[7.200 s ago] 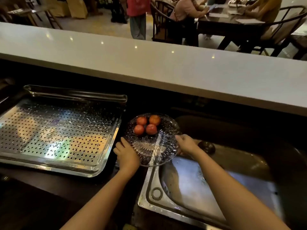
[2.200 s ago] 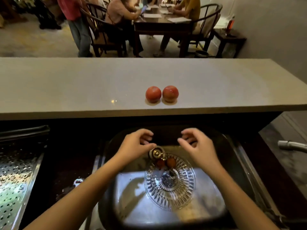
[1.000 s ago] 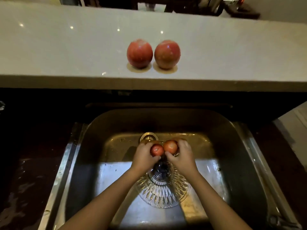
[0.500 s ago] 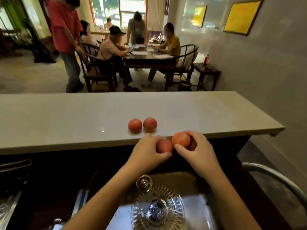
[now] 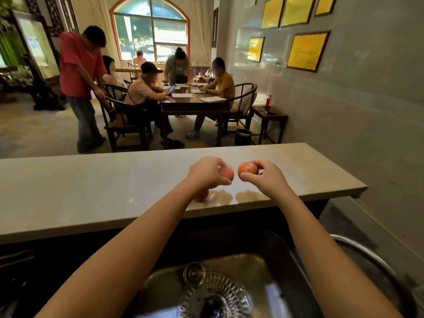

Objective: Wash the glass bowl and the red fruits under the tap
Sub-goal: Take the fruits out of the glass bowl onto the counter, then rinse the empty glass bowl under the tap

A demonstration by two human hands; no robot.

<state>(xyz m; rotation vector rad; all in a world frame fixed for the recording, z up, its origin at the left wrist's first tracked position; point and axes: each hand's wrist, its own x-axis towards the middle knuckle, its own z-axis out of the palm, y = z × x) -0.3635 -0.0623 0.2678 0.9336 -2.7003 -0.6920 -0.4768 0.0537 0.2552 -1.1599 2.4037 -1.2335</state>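
Two hands are holding one red fruit each above the counter: left hand is squeezing one fruit, right hand is pinching another. Round fruits might be rolling off the edge into the sink, hitting the glass bowl sitting below.

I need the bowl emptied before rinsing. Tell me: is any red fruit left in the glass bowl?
No: the glass bowl in the sink holds no fruit; each of the hands grips one above the counter.
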